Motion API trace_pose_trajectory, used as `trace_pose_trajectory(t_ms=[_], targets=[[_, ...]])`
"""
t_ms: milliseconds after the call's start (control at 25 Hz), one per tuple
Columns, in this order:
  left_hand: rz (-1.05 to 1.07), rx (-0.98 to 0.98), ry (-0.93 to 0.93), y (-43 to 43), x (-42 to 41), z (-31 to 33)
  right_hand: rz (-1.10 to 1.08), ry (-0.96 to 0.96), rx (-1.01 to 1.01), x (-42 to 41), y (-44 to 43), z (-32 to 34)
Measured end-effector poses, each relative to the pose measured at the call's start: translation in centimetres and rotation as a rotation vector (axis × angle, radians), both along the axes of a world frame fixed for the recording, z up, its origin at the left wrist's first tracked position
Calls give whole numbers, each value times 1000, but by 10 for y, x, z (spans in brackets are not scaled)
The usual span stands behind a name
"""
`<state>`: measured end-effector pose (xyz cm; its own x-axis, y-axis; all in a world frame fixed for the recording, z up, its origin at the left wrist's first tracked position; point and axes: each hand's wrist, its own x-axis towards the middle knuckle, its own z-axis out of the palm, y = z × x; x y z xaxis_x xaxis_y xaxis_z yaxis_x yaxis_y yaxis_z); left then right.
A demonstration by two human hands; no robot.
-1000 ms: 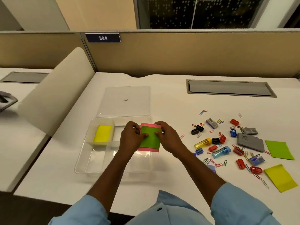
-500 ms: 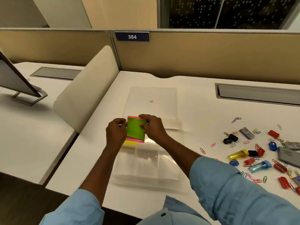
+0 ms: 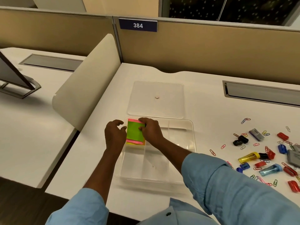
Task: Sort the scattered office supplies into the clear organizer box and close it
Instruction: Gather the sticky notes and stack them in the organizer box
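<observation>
Nearest, two light-blue sleeves [image 3: 227, 184] reach forward over the white table [image 3: 211, 98]. Just beyond them sits the clear box [image 3: 194, 143], open, with thin inner walls splitting it into compartments. Both hands are at its far-left compartment.

The right hand [image 3: 151, 133] holds a stack of sticky notes [image 3: 134, 133] — green on top, pink under it. Its grip is clamped on the stack, thumb on the green face and fingers curled over the far edge. The stack sits over that compartment, above a yellow pad [image 3: 129, 143] whose edge shows at the near side.

The left hand [image 3: 115, 135] is just beside the stack's left edge, its grip apart, fingers loosely curled and holding nothing. Whether a fingertip touches the paper I cannot tell.

Off to the right, well apart from the box, paper clips [image 3: 212, 152], black binder clips [image 3: 240, 140], a yellow tube [image 3: 248, 157] and a blue tube [image 3: 270, 169] lie scattered on the table.

Just past the box's far rim the clear lid [image 3: 155, 104] lies flat. Farthest back stands a tan partition [image 3: 211, 51] — on it, a plate [image 3: 138, 25] reading 384.
</observation>
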<state>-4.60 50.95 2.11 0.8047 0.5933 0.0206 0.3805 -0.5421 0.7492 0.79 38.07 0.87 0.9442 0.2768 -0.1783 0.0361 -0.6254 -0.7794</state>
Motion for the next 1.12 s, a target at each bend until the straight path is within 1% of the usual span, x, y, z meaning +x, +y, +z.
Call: trace_pose_trajectory(t_ms=[80,200,280,400,520,680,880,1000,1120], targets=[[-17,-17,0,2,2,-4,30,-34,-109,1,5,-5],[-19,-57,20,4,3,-4,120,-171,-353,2,8,-9],[-29,-35,18,2,2,-2,148,-222,-395,1,9,-10],[-64,54,-57,-3,-2,3,172,-252,-390,0,9,-13],[-129,149,-122,-10,-1,6,144,-294,-326,-7,4,-8],[-189,142,-135,-41,4,9,52,-338,-232,-19,-11,5],[-344,130,-205,-102,6,11,-146,-314,-164,-33,-67,17],[-492,153,-247,-142,8,8,-284,-284,-163,-36,-120,27],[-624,124,-255,-195,11,11,-470,-254,-180,-39,-188,35]])
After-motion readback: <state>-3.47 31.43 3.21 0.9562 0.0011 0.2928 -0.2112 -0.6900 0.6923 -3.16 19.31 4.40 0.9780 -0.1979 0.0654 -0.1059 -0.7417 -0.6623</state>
